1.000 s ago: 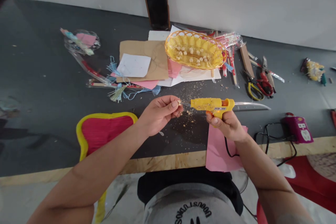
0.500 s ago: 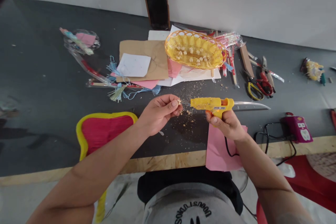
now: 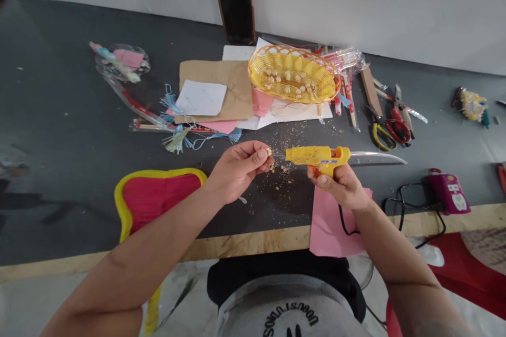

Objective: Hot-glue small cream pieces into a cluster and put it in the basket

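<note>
My right hand is wrapped round the handle of a yellow hot glue gun, its nozzle pointing left. A clear glue stick sticks out of the gun's back end. Between thumb and fingers, my left hand pinches a small pale beige piece, mostly hidden by the fingertips. The nozzle tip is at or very close to this piece; whether they touch I cannot tell. Beige crumbs lie scattered on the dark table below. Similar small beige clusters sit in a yellow woven basket.
Brown envelope, papers and tassels lie left of the basket. Pliers and scissors are to the right. A black cord runs near a purple box. Pink paper overhangs the table edge; a red-and-yellow padded piece lies left.
The glue gun and my right hand have shifted slightly left. My left fingers have turned a little around the small piece; everything else stays where it was.
</note>
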### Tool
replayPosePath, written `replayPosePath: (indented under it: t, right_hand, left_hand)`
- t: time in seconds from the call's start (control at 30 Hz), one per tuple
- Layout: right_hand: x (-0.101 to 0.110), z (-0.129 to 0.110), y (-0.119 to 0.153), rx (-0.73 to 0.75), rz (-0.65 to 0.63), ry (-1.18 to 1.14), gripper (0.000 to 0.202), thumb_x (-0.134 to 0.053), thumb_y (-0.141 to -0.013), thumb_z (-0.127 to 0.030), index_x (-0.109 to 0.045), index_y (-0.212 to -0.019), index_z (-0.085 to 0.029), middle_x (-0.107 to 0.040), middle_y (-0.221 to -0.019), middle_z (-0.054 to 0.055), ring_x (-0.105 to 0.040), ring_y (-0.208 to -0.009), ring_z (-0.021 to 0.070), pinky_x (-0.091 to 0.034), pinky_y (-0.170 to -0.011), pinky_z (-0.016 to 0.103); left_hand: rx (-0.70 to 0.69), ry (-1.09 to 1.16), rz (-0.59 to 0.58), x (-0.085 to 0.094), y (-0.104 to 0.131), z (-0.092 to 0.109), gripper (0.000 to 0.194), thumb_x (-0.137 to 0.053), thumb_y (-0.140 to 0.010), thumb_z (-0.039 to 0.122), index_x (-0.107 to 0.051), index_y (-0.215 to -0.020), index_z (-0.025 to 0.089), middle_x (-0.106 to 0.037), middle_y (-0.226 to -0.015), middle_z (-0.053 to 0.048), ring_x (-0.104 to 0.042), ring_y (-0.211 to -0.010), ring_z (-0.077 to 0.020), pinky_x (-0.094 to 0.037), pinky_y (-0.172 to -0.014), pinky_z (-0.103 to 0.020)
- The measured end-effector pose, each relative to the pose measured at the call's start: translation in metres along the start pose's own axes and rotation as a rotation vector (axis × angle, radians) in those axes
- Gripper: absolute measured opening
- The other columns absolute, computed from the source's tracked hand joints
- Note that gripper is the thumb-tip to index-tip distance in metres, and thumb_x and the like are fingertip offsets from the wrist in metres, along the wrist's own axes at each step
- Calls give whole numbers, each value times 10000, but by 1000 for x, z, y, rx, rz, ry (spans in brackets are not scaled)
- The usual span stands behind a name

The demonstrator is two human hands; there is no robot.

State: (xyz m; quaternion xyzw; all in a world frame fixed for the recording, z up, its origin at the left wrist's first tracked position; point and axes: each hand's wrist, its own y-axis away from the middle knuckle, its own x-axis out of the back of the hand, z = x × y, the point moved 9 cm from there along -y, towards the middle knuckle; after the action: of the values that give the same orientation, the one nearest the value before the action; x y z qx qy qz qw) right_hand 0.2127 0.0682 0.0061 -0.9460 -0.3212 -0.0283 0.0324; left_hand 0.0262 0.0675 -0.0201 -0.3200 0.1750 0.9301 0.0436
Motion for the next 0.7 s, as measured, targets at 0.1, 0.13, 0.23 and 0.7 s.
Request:
replayPosePath:
  t: [0.1, 0.13, 0.23, 0.7]
  right_hand:
    - [-2, 6, 1, -35, -12, -85, 234, -596, -987, -417, -649, -1076, -206, -576, -857, 39, -440, -655, 123, -363, -541, 268]
    - [-3, 7, 1, -38, -20, -129, 247, -599, -985, -423, -655, -1089, -206, -583, -869, 41, -436, -645, 117, -356, -536, 266]
    - [-1, 9, -1, -47, 4, -272, 299, -604, -969, -480, -663, -1069, -205, -609, -877, 46, -456, -621, 111, -371, -539, 271]
    - [79, 28, 13, -401, 427, -23, 486, -793, -758, -543, -606, -1054, -206, -653, -763, -10, -619, -625, 134, -518, -611, 280]
  left_hand:
    - [-10, -1, 6, 1, 0, 1, 262, -932, -669, 333, -759, -741, 150, -678, -682, -3, -563, -590, -74, -525, -610, -203]
    - [-14, -2, 8, 2, 0, 1, 266, -932, -669, 333, -756, -741, 147, -680, -697, -4, -562, -595, -72, -527, -612, -202]
    - [-19, -9, 2, 2, -1, 3, 271, -926, -679, 334, -746, -740, 141, -681, -702, -6, -555, -594, -67, -524, -612, -196]
    - [-75, 6, -21, -5, 1, 14, 294, -940, -650, 345, -735, -724, 149, -647, -660, 3, -528, -567, -65, -515, -581, -192]
